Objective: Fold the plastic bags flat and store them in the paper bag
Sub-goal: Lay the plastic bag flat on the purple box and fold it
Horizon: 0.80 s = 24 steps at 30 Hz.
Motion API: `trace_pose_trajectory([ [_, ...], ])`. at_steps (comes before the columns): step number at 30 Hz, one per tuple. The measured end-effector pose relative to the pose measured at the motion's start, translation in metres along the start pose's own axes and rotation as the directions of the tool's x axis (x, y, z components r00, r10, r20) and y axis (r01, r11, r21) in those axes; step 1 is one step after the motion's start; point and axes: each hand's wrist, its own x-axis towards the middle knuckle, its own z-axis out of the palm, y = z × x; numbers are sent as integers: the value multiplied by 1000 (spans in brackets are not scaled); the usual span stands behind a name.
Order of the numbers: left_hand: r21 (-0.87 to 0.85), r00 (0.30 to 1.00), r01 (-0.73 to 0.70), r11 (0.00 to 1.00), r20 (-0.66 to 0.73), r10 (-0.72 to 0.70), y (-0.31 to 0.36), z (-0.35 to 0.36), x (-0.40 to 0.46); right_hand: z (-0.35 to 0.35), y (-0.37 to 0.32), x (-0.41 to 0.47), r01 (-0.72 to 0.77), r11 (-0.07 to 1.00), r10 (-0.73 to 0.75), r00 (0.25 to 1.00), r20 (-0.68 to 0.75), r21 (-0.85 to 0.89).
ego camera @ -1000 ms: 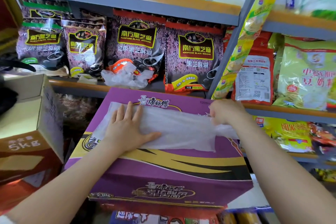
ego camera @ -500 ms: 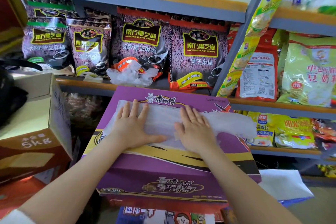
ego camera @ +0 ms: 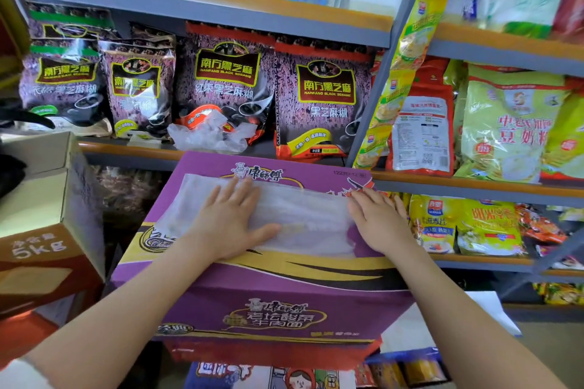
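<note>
A translucent white plastic bag (ego camera: 303,218) lies spread flat on top of a purple noodle carton (ego camera: 268,290). My left hand (ego camera: 227,224) presses flat on the bag's left half, fingers straight. At the bag's right end, my right hand (ego camera: 377,219) lies flat with straight fingers, covering the bag's edge. A crumpled heap of more plastic bags (ego camera: 208,134) sits on the shelf behind the carton. A white paper bag (ego camera: 442,322) shows low at the right, partly hidden behind my right arm and the carton.
Metal shelves (ego camera: 221,6) packed with sesame and cereal packets stand close behind and to the right. A brown 5 kg cardboard box (ego camera: 47,230) sits left of the carton. More boxes lie under the carton.
My right hand went from gripping the bag's right end to pressing its middle, then slid right to the bag's right end. My left hand has stayed pressed on the left half.
</note>
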Motion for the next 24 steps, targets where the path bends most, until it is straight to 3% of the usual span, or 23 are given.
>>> trace_pose_trajectory([
  [2,-76,999,-54,996,-7,53,28,3,3,-7,4,5,2,998,3,997,-80,69],
  [4,-123,996,-82,989,18,84,56,6,8,-13,9,10,3,999,-1,998,-70,36],
  [10,-54,996,-83,995,30,85,85,22,18,-25,24,16,-87,957,66,994,82,278],
  [14,-23,987,-147,989,57,148,79,19,21,-42,35,18,-166,922,90,971,223,350],
  [19,16,935,-340,940,111,336,66,18,30,-58,54,7,-170,755,-115,916,383,633],
  [24,-144,851,-485,862,148,504,61,10,35,-55,57,-6,-133,691,-330,816,474,710],
])
